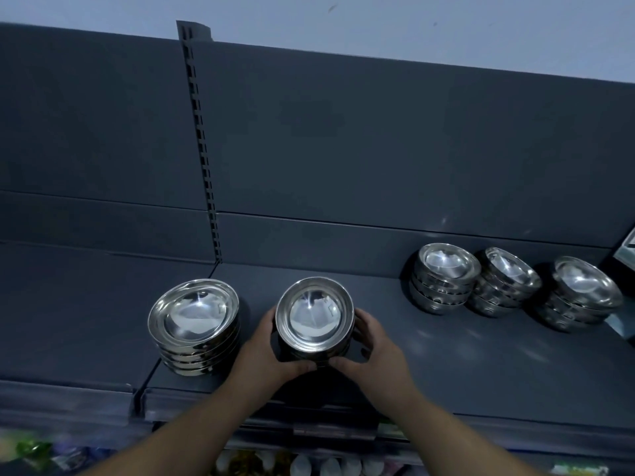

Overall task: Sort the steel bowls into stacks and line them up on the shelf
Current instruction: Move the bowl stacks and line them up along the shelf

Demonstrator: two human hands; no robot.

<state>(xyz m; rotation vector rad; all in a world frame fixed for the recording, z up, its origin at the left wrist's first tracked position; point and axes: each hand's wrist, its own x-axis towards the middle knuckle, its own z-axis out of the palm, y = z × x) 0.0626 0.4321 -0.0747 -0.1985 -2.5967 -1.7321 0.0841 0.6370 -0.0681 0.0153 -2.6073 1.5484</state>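
Near the shelf's (446, 359) front edge, the left grip (266, 345) and right grip (376, 348) clasp the middle stack of steel bowls (314, 314) low on opposite sides. Nested polished steel (stiff, slippery, likely weighty) is best cradled near its base. A second stack (194, 314) stands just left, and three stacks (508, 276) stand toward the back-right corner.

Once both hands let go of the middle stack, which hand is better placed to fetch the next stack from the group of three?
The right hand, probably. It grips the middle stack on the side facing the three stacks; the left hand would have to cross over that stack.
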